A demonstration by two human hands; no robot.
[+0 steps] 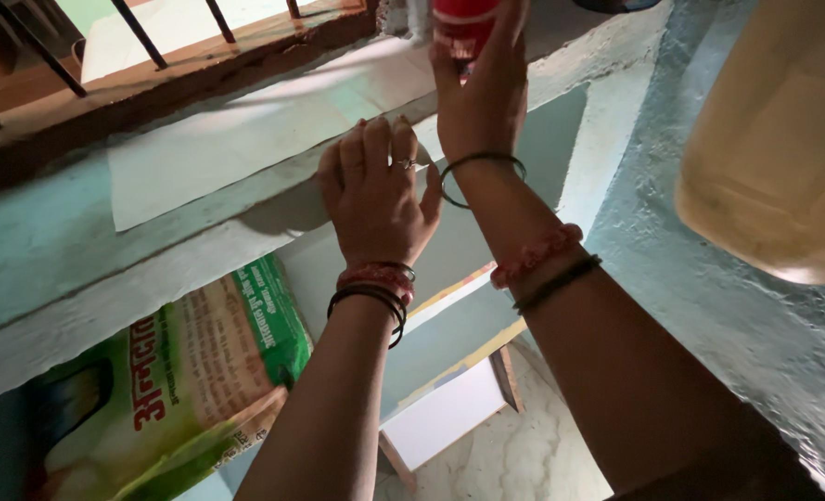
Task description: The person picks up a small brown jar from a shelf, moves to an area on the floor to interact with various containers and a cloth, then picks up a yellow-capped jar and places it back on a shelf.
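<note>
My right hand [482,93] is raised to the top of the view and grips a red container [461,23] with a label, only its lower part showing. My left hand [375,190] lies flat, fingers together, on the edge of a pale shelf [199,199] covered with a white paper sheet [245,139]. It holds nothing. Both wrists wear red and black bangles and threads; a ring sits on a left finger.
A brown window frame with dark bars [153,46] runs above the shelf. Under the shelf leans a green and tan printed sack [180,380]. A tan cloth or bag [774,158] hangs at the right by the blue-green wall. A white board [449,408] stands below.
</note>
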